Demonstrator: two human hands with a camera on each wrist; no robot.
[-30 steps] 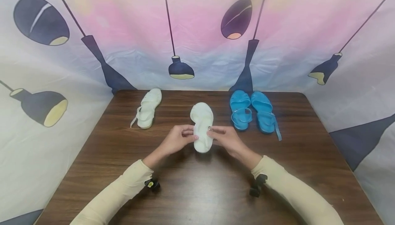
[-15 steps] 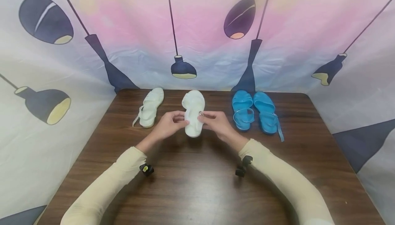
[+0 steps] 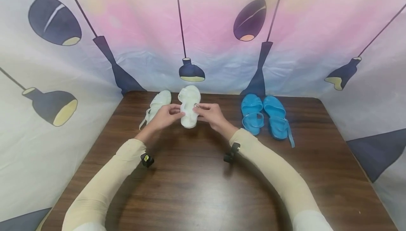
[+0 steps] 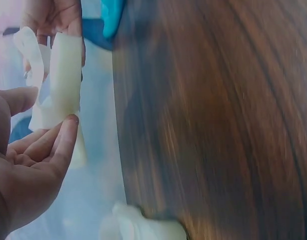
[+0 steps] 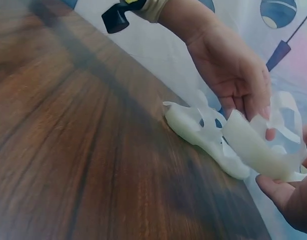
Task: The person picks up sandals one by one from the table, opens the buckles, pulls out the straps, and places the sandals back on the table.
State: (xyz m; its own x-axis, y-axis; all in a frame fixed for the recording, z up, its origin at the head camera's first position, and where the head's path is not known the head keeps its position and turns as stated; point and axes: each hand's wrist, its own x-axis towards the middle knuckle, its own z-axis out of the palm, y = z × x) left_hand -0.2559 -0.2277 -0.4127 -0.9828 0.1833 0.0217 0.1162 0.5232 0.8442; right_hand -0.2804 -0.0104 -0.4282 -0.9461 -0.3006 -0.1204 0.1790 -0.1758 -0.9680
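Observation:
Between both hands a white sandal [image 3: 189, 97] is held above the far part of the table, its toe pointing to the back wall. My left hand [image 3: 165, 117] pinches its left edge near the heel. On the other side my right hand [image 3: 213, 114] grips it, thumb on top by the small buckle. In the left wrist view the sandal [image 4: 66, 75] is seen from its edge, with fingers beneath it. A second white sandal [image 3: 161, 100] lies on the table just left, partly hidden behind my left hand; the right wrist view shows this sandal [image 5: 193, 127] whole.
Two blue sandals, one on the left [image 3: 252, 111] and one on the right [image 3: 276, 116], lie side by side at the back right of the brown wooden table [image 3: 203, 188]. A printed curtain [image 3: 215, 23] hangs right behind the table's far edge.
Both hands have carried the white sandal away from the body and to the left, closer to the other white sandal. The grip looks unchanged. The blue sandals stay in place.

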